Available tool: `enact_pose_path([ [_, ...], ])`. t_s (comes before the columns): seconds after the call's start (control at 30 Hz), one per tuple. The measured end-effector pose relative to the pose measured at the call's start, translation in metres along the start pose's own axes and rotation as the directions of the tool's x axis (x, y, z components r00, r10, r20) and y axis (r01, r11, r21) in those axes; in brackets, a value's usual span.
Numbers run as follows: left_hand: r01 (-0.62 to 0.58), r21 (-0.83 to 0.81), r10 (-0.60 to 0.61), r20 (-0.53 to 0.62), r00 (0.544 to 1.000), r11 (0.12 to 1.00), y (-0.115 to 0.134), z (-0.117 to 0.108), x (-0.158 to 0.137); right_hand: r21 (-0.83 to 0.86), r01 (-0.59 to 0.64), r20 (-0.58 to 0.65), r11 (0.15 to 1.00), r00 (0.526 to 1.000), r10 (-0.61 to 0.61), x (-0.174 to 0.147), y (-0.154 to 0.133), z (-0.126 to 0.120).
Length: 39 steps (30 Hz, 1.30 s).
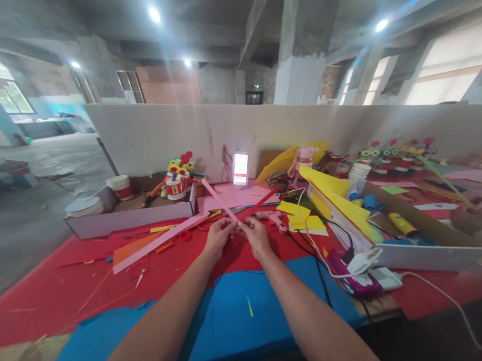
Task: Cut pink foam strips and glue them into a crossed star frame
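Observation:
My left hand (218, 238) and my right hand (257, 238) meet over the middle of the table, fingertips pinched together. Between them they grip the near end of a pink paper strip (219, 199), which slants up and away to the left. A second, longer pink strip (161, 243) lies to the left of my left hand; whether it joins the held one I cannot tell. Just beyond my fingers is a red strip (266, 200). Close to my right hand rests a pink glue gun (277, 221). My fingers hide the held end of the strip.
On the left, an open box (131, 221) holds paper cups and a paper-cup robot (177, 184). Yellow paper pieces (304, 219), a purple power strip (352, 275) with cables, and a white-edged box (435, 258) stand to the right. Blue sheets (247, 309) cover the near edge.

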<state>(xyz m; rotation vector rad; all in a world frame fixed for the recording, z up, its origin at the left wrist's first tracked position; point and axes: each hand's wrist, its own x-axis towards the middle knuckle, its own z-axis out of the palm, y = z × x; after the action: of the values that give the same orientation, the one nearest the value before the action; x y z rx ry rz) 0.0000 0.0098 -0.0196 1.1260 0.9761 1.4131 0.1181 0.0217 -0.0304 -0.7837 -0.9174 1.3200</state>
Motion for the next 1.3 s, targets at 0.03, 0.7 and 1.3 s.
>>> enact_pose_path([
  [0.03, 0.002, 0.0, -0.002, -0.002, 1.0, 1.0, 0.0, 0.0, 0.0, 0.008, -0.016, 0.016, 1.0, 1.0, 0.016, -0.001, -0.001, 0.001],
  [0.7, -0.003, 0.034, 0.002, 0.031, 1.0, 0.999, 0.0, 0.001, 0.0, -0.042, -0.008, -0.033, 0.999, 0.999, 0.006, 0.003, 0.004, -0.002],
  [1.3, -0.038, 0.01, 0.038, -0.048, 0.998, 0.999, 0.008, 0.002, 0.0, 0.042, -0.061, 0.082, 0.997, 0.995, 0.057, 0.0, -0.008, 0.001],
])
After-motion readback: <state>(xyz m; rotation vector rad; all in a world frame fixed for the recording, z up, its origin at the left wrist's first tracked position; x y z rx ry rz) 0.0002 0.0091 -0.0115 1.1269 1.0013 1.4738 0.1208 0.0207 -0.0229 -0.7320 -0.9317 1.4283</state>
